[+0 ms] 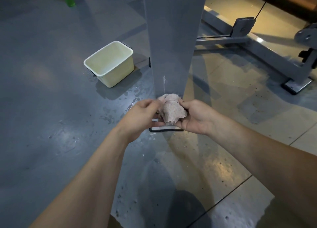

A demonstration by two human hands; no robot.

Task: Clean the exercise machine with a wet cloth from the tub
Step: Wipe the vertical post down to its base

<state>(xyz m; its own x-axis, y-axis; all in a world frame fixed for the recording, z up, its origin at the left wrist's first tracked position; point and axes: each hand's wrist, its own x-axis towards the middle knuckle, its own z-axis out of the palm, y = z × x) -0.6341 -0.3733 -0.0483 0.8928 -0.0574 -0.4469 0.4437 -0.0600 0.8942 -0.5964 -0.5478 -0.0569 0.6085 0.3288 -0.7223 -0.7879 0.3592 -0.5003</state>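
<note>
— Where is the cloth (172,111) now?
— I see it bunched up between both hands, in front of the machine's grey post (171,39), low near its foot. The left hand (141,118) grips its left side with curled fingers (147,102); the right hand (194,119) cups and pinches it from the right.
— And the tub (118,75)?
— On the wet floor (51,107), left of the post, well apart from my hands.

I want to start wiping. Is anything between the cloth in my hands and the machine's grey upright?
Nothing visible does. The left hand and right hand hold the cloth in front of the grey upright; the tub stands on the floor off to its left.
</note>
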